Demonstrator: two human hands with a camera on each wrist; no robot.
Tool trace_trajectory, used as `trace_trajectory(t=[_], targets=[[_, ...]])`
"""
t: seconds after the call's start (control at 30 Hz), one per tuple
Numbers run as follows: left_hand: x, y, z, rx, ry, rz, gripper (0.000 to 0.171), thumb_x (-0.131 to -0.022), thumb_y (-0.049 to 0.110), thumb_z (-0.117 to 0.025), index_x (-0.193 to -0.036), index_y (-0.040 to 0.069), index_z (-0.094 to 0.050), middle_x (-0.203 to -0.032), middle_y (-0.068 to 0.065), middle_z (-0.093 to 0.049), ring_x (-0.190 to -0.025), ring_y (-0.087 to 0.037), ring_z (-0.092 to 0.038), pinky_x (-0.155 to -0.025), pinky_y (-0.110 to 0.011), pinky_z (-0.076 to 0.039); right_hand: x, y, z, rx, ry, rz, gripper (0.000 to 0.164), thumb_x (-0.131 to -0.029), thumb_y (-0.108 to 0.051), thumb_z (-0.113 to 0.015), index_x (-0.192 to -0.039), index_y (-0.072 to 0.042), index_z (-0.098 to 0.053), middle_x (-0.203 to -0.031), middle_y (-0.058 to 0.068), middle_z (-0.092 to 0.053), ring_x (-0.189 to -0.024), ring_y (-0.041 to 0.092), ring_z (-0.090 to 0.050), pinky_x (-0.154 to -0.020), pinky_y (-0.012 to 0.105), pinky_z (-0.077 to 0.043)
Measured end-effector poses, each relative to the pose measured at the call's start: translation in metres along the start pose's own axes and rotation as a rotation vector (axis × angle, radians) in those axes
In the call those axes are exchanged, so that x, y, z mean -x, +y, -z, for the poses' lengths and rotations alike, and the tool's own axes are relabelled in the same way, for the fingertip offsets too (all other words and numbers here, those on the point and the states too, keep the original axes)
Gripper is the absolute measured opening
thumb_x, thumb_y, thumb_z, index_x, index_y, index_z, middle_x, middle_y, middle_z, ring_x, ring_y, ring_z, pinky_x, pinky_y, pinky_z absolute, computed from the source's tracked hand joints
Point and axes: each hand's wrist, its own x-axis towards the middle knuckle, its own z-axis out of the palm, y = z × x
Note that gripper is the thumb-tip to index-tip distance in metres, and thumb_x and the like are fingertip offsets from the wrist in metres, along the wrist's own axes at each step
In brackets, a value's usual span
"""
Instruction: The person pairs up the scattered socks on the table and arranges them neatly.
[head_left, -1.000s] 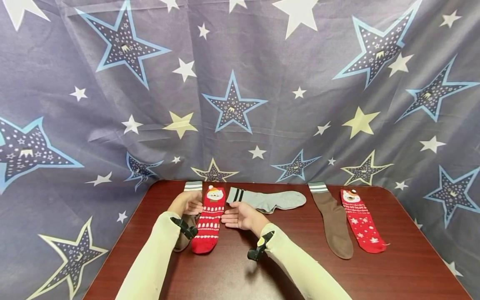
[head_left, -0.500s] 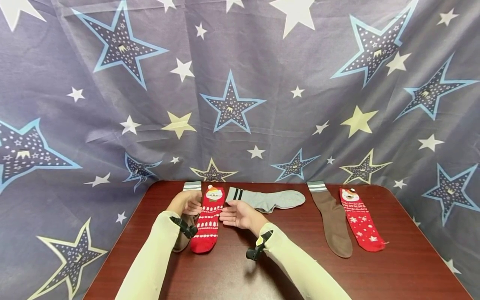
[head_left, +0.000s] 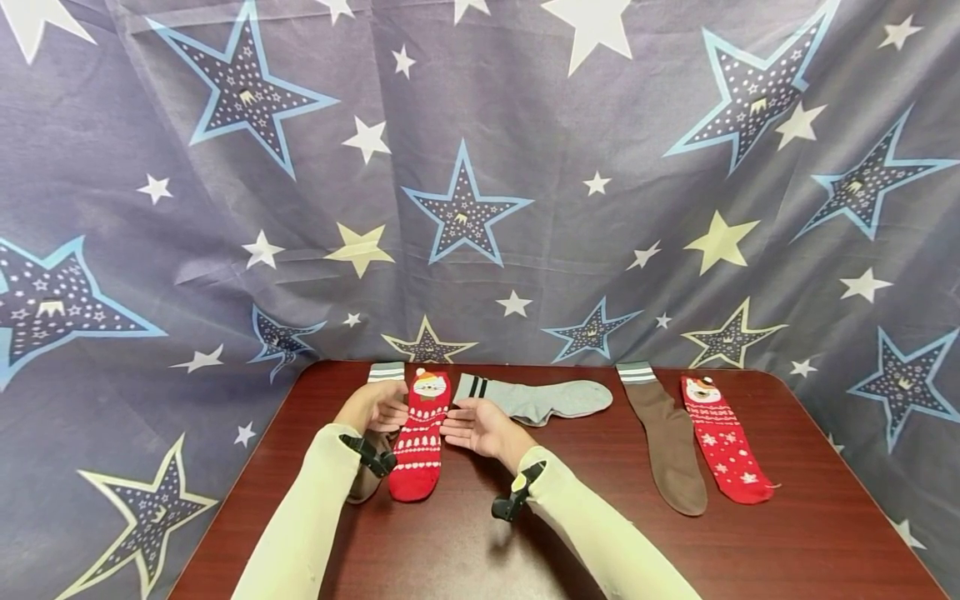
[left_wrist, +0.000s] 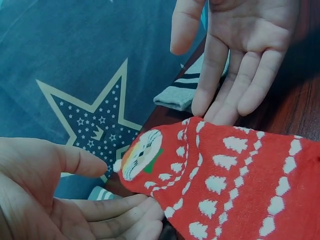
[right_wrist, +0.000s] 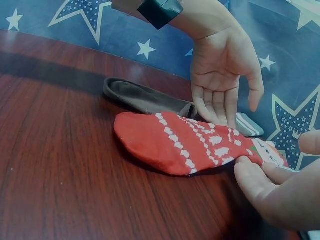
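Note:
Between my two hands lies a red sock [head_left: 418, 454] with white tree patterns and a cat face at its cuff. My left hand [head_left: 377, 407] touches its left edge with extended fingers, palm facing inward. On the opposite side, my right hand [head_left: 483, 429] touches the other edge, fingers straight and thumb apart, as the right wrist view also shows. A brown sock [right_wrist: 145, 97] with a grey, white-striped cuff lies beside the red one, partly hidden by my left hand in the head view. Just behind my right hand is a grey sock [head_left: 558, 400] with black stripes.
Toward the right of the reddish-brown wooden table [head_left: 810, 550] lie another brown sock [head_left: 667, 446] and another red sock [head_left: 727, 446], side by side. A star-patterned grey cloth [head_left: 555, 275] hangs directly behind the table and along its sides.
The red sock's toe has shifted slightly right, and the sock looks a little narrower between my hands. Both hands stay almost in place. The other socks have not moved.

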Motion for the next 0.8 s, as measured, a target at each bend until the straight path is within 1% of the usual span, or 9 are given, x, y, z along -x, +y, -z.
trace_trajectory(t=[0.1,0.17,0.3,0.43,0.53,0.6,0.67,0.73,0.8], targets=[[-0.001,0.000,-0.001,-0.010,-0.007,-0.002,0.057,-0.096,0.031,-0.043,-0.133,-0.011,-0.056,-0.098,-0.009,-0.067,-0.091,-0.018,-0.067,-0.090,-0.030,-0.060,0.000,0.000,0.000,0.005,-0.003,0.000,0.056,-0.105,-0.019,-0.041,-0.147,0.017,-0.034,-0.156,0.035,-0.035,-0.146,0.047,-0.037,-0.124,0.051,-0.032],[-0.002,-0.001,-0.002,-0.008,-0.017,-0.003,0.057,-0.096,0.031,-0.043,-0.134,-0.011,-0.055,-0.101,-0.010,-0.068,-0.093,-0.019,-0.067,-0.092,-0.031,-0.059,-0.001,0.000,0.000,0.006,-0.006,-0.002,0.057,-0.105,-0.019,-0.040,-0.148,0.016,-0.032,-0.157,0.034,-0.034,-0.147,0.046,-0.036,-0.124,0.051,-0.031],[-0.004,-0.001,-0.003,0.004,-0.053,-0.013,0.058,-0.098,0.031,-0.042,-0.138,-0.010,-0.052,-0.116,-0.015,-0.067,-0.104,-0.023,-0.065,-0.099,-0.034,-0.057,-0.002,0.000,0.001,0.008,0.001,0.002,0.056,-0.105,-0.019,-0.041,-0.149,0.015,-0.032,-0.158,0.033,-0.033,-0.148,0.045,-0.036,-0.124,0.051,-0.031],[-0.004,-0.001,-0.005,0.033,-0.070,-0.022,0.061,-0.098,0.031,-0.042,-0.143,-0.011,-0.045,-0.129,-0.019,-0.060,-0.111,-0.026,-0.061,-0.105,-0.038,-0.053,-0.002,0.001,0.002,0.003,0.019,0.006,0.054,-0.104,-0.018,-0.041,-0.147,0.013,-0.036,-0.158,0.033,-0.034,-0.147,0.045,-0.037,-0.124,0.051,-0.032],[-0.004,-0.001,-0.007,0.043,-0.081,-0.035,0.067,-0.097,0.031,-0.042,-0.147,-0.013,-0.037,-0.134,-0.020,-0.055,-0.114,-0.027,-0.058,-0.108,-0.039,-0.051,-0.003,0.001,0.002,0.000,0.025,0.008,0.052,-0.104,-0.017,-0.039,-0.146,0.013,-0.037,-0.157,0.033,-0.035,-0.147,0.045,-0.037,-0.124,0.052,-0.032],[-0.003,-0.002,-0.008,0.054,-0.089,-0.039,0.069,-0.096,0.031,-0.043,-0.148,-0.013,-0.034,-0.135,-0.019,-0.053,-0.115,-0.027,-0.057,-0.109,-0.039,-0.050,-0.003,0.002,0.002,0.000,0.023,0.005,0.051,-0.104,-0.017,-0.039,-0.145,0.013,-0.037,-0.157,0.032,-0.035,-0.147,0.045,-0.037,-0.124,0.052,-0.032],[-0.003,-0.002,-0.009,0.057,-0.102,-0.048,0.069,-0.096,0.030,-0.043,-0.149,-0.012,-0.032,-0.130,-0.018,-0.054,-0.113,-0.027,-0.057,-0.108,-0.039,-0.050,-0.004,0.003,0.002,0.003,0.021,0.003,0.050,-0.104,-0.017,-0.038,-0.145,0.013,-0.037,-0.157,0.032,-0.035,-0.147,0.045,-0.037,-0.124,0.052,-0.032],[-0.003,-0.003,-0.011,0.072,-0.112,-0.054,0.064,-0.096,0.029,-0.045,-0.145,-0.010,-0.036,-0.120,-0.015,-0.057,-0.107,-0.025,-0.058,-0.104,-0.038,-0.052,-0.004,0.004,0.002,0.006,0.022,0.001,0.050,-0.104,-0.017,-0.038,-0.145,0.013,-0.037,-0.157,0.032,-0.036,-0.147,0.045,-0.037,-0.124,0.052,-0.032],[-0.004,-0.003,-0.012,0.088,-0.137,-0.068,0.054,-0.097,0.027,-0.047,-0.139,-0.008,-0.042,-0.108,-0.011,-0.060,-0.098,-0.022,-0.062,-0.097,-0.036,-0.054,-0.005,0.005,0.002,0.006,0.026,0.000,0.050,-0.104,-0.018,-0.039,-0.143,0.013,-0.039,-0.156,0.032,-0.037,-0.146,0.045,-0.038,-0.123,0.052,-0.033]])
